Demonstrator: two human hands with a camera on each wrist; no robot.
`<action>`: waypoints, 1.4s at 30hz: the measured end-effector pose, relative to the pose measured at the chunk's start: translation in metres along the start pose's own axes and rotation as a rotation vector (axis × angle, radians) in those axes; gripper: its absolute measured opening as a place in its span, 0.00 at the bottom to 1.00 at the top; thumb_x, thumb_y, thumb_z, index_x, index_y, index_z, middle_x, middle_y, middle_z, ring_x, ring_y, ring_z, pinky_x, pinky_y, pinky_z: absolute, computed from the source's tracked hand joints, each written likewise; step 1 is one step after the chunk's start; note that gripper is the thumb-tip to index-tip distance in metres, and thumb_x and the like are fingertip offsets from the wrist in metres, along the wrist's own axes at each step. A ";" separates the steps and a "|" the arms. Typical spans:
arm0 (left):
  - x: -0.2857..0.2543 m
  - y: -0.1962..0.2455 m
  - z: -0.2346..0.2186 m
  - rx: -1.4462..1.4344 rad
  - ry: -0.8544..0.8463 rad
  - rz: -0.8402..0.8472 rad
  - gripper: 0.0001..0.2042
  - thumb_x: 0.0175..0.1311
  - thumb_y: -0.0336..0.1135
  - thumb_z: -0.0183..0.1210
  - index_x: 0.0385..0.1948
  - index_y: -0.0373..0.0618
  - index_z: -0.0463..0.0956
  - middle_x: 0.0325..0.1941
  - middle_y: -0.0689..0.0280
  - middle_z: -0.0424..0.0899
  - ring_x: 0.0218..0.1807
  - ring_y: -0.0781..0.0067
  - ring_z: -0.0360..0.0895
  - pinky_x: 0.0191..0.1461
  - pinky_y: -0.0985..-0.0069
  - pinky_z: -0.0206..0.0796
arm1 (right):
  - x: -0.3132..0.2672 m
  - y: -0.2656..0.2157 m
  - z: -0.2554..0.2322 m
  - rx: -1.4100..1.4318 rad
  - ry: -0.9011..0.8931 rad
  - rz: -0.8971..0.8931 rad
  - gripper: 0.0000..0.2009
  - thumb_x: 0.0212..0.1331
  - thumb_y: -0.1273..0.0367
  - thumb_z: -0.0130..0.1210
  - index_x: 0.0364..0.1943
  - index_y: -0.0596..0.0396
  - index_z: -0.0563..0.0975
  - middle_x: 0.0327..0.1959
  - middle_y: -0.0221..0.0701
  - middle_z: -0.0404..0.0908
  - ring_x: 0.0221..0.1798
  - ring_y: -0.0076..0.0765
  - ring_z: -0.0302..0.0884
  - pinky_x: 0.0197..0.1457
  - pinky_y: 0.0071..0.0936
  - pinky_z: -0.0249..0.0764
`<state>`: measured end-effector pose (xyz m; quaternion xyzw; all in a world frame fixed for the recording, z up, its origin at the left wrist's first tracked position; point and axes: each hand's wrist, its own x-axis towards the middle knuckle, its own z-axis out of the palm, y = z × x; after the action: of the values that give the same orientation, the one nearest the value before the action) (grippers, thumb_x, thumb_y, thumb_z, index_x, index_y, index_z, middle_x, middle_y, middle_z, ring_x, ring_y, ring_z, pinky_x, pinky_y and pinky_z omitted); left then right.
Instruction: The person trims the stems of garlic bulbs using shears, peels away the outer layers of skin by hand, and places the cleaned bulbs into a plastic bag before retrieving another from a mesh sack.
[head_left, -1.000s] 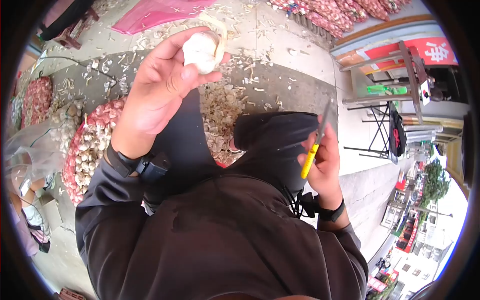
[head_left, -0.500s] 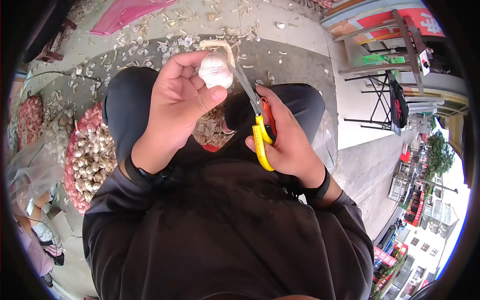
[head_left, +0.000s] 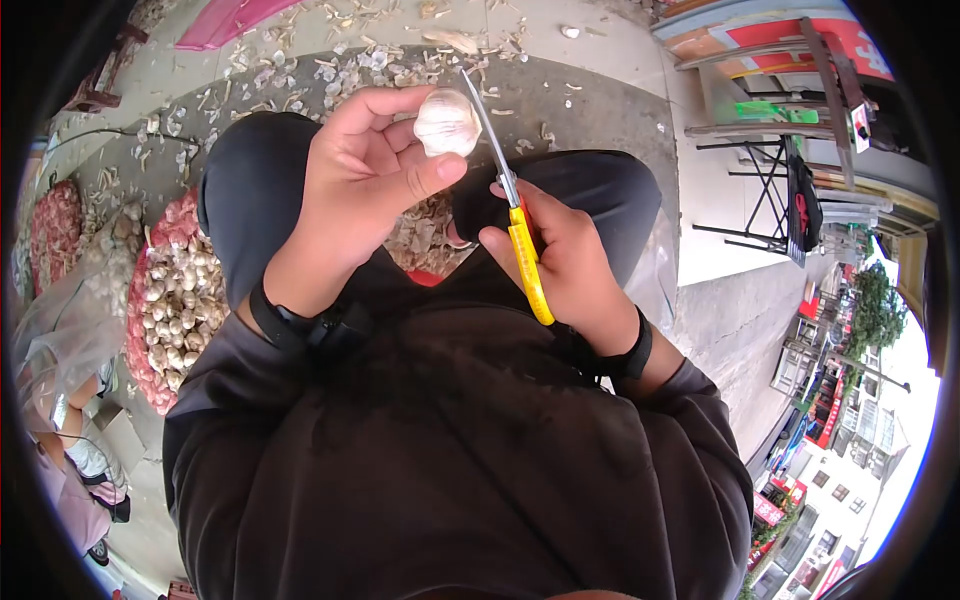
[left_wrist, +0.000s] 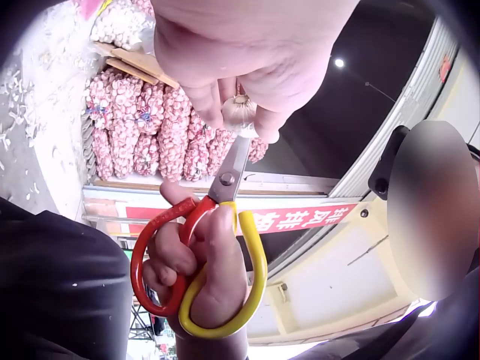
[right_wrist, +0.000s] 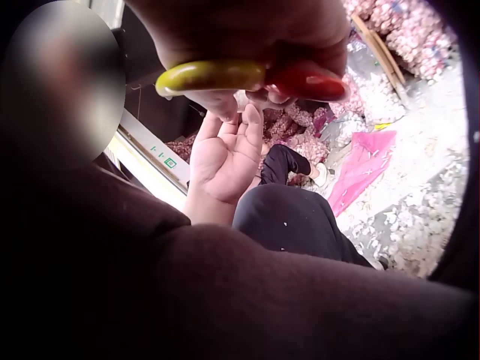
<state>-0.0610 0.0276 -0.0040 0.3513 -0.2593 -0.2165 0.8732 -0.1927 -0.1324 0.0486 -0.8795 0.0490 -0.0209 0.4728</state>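
My left hand (head_left: 352,195) pinches a white garlic bulb (head_left: 447,124) between thumb and fingers; in the left wrist view a short cut stub tops the bulb (left_wrist: 240,112). Scissors (head_left: 527,258) with one yellow and one red handle are gripped in my right hand (head_left: 572,262), thumb and fingers through the loops. Their blades look closed together and point up beside the bulb's right side. The left wrist view has the blade tips close under the bulb; whether they touch it, I cannot tell. Both handles show in the right wrist view (right_wrist: 214,76).
A red net sack of garlic bulbs (head_left: 183,305) stands at the left. Peelings lie between the legs and across the ground (head_left: 600,110). A pink sheet (head_left: 235,22) lies at the top left. Folding stand (head_left: 765,200) and wooden frames are at the right.
The scissors came over from the right to the bulb, and their handles closed. The long dry stem on the bulb is gone from it; a pale piece now shows above, over the ground.
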 end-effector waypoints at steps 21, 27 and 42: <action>-0.005 0.004 -0.010 0.106 0.212 -0.425 0.15 0.71 0.46 0.53 0.32 0.43 0.78 0.28 0.63 0.81 0.19 0.81 0.70 0.22 0.83 0.56 | -0.070 0.088 -0.101 -0.845 0.153 0.512 0.25 0.54 0.64 0.60 0.56 0.58 0.70 0.44 0.50 0.78 0.47 0.59 0.78 0.50 0.45 0.74; -0.001 0.000 -0.008 -0.007 0.315 -0.335 0.21 0.75 0.50 0.43 0.43 0.40 0.77 0.32 0.60 0.82 0.23 0.80 0.66 0.27 0.81 0.57 | -0.068 0.074 -0.097 -0.820 0.140 0.511 0.27 0.52 0.65 0.60 0.59 0.57 0.70 0.44 0.49 0.78 0.47 0.58 0.78 0.50 0.44 0.75; -0.007 0.000 -0.001 0.162 0.020 -0.455 0.21 0.68 0.35 0.59 0.60 0.41 0.67 0.34 0.72 0.76 0.24 0.89 0.65 0.25 0.87 0.57 | -0.022 0.033 -0.062 -0.392 0.180 0.045 0.18 0.58 0.69 0.62 0.52 0.60 0.75 0.35 0.38 0.78 0.35 0.38 0.79 0.39 0.31 0.76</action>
<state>-0.0660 0.0322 -0.0070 0.4719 -0.1815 -0.3827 0.7733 -0.2222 -0.1996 0.0552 -0.9479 0.1136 -0.0789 0.2870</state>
